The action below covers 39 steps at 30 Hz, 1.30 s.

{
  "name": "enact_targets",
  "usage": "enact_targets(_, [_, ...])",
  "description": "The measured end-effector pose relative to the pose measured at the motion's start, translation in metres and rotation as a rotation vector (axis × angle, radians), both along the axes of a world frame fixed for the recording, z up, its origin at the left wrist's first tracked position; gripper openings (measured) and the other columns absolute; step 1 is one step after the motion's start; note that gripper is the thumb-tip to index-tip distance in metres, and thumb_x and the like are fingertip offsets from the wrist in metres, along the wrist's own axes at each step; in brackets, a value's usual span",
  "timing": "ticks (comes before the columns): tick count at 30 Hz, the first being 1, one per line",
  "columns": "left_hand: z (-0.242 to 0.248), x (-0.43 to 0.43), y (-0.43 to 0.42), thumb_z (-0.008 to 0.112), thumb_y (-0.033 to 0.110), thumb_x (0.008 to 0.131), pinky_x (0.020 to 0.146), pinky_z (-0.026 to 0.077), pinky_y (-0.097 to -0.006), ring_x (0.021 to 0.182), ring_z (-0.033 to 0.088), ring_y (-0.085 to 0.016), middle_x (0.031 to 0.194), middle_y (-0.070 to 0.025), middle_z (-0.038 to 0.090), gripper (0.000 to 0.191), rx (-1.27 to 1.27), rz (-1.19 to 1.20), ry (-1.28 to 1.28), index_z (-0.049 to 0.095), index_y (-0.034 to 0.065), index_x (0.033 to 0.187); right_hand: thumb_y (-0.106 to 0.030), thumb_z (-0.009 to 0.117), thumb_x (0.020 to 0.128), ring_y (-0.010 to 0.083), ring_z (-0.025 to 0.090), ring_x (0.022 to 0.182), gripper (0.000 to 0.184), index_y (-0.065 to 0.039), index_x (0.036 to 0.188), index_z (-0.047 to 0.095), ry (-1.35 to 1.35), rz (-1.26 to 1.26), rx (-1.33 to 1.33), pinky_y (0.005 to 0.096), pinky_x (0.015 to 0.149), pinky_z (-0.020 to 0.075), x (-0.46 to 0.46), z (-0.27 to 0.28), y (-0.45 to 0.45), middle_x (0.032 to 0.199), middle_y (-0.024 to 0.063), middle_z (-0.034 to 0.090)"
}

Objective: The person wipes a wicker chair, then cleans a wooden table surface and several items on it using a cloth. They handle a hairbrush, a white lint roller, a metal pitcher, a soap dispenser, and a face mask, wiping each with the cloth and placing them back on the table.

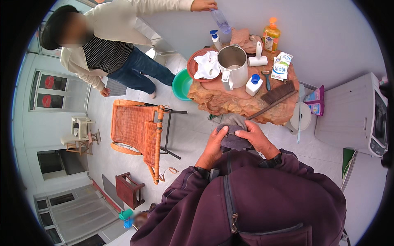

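In front of my body, my left hand and my right hand both grip a bunched grey-purple cloth, thumbs on top. Just beyond it stands a rough stone table. A brush with dark bristles lies on the near right of the table, its handle pointing toward my right hand. Close by are a white bottle with a blue cap and a vegetable peeler. Behind these stands a white, steel-lined kettle body, beside a reddish saucer holding a crumpled white item.
Another person holds a clear bottle over the table's far side. A lint roller, milk packets and an orange pump bottle stand there too. A green basin and woven chair are left.
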<state>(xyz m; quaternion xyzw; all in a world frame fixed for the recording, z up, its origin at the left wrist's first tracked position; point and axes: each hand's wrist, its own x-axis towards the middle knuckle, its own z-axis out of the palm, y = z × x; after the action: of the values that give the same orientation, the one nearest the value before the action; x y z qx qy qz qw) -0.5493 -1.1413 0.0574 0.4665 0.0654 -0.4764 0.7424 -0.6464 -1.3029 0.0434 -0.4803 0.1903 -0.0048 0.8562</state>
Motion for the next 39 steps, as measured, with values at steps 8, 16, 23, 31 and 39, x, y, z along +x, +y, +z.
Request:
enact_targets(8, [-0.003, -0.013, -0.023, 0.062, 0.023, 0.101, 0.091, 0.053, -0.0303, 0.105, 0.064, -0.015, 0.120, -0.0060, 0.065, 0.037, 0.111, -0.031, -0.210, 0.055, 0.0030, 0.131, -0.018, 0.069, 0.095, 0.0127, 0.061, 0.105, 0.040, -0.004, 0.129, 0.054, -0.061, -0.025, 0.465, 0.0302, 0.092, 0.0509, 0.004, 0.006, -0.003, 0.120, 0.0036, 0.062])
enact_targets(16, [-0.028, -0.025, -0.013, 0.070, 0.025, 0.094, 0.114, 0.032, -0.0426, 0.139, 0.038, -0.034, 0.150, -0.0217, 0.039, 0.065, 0.485, -0.144, -0.951, 0.042, -0.0027, 0.145, -0.009, 0.067, 0.093, 0.0149, 0.062, 0.103, 0.033, -0.006, 0.124, 0.057, 0.022, -0.095, 0.551, 0.0326, 0.091, 0.0524, 0.006, 0.002, 0.010, 0.114, 0.0032, 0.063])
enact_targets(23, [-0.006, -0.020, -0.012, 0.076, 0.028, 0.083, 0.115, 0.030, -0.0470, 0.140, 0.037, -0.040, 0.150, -0.0245, 0.040, 0.083, 0.471, -0.290, -1.382, 0.036, -0.0028, 0.148, -0.005, 0.062, 0.094, 0.0175, 0.065, 0.102, 0.031, -0.005, 0.125, 0.057, 0.054, -0.162, 0.628, 0.0333, 0.088, 0.0554, 0.014, 0.005, 0.001, 0.113, 0.0052, 0.065])
enact_targets(31, [0.004, 0.017, 0.006, 0.082, 0.029, 0.075, 0.115, 0.030, -0.0490, 0.140, 0.037, -0.042, 0.149, -0.0254, 0.040, 0.095, 0.465, -0.468, -1.267, 0.032, -0.0010, 0.150, -0.011, 0.062, 0.096, 0.0178, 0.066, 0.101, 0.029, -0.004, 0.124, 0.058, 0.213, -0.059, 0.724, 0.0331, 0.087, 0.0565, 0.036, -0.014, 0.016, 0.112, 0.0065, 0.067])
enact_targets(39, [-0.045, 0.092, 0.044, 0.075, 0.008, 0.078, 0.099, 0.049, -0.0386, 0.118, 0.062, -0.032, 0.128, -0.0203, 0.061, 0.071, 0.433, -0.232, -0.797, 0.044, 0.0010, 0.142, -0.025, 0.060, 0.099, 0.0167, 0.063, 0.104, 0.042, -0.009, 0.137, 0.049, 0.324, 0.063, 0.492, 0.0391, 0.075, 0.0618, 0.091, -0.006, 0.061, 0.120, 0.0046, 0.060])
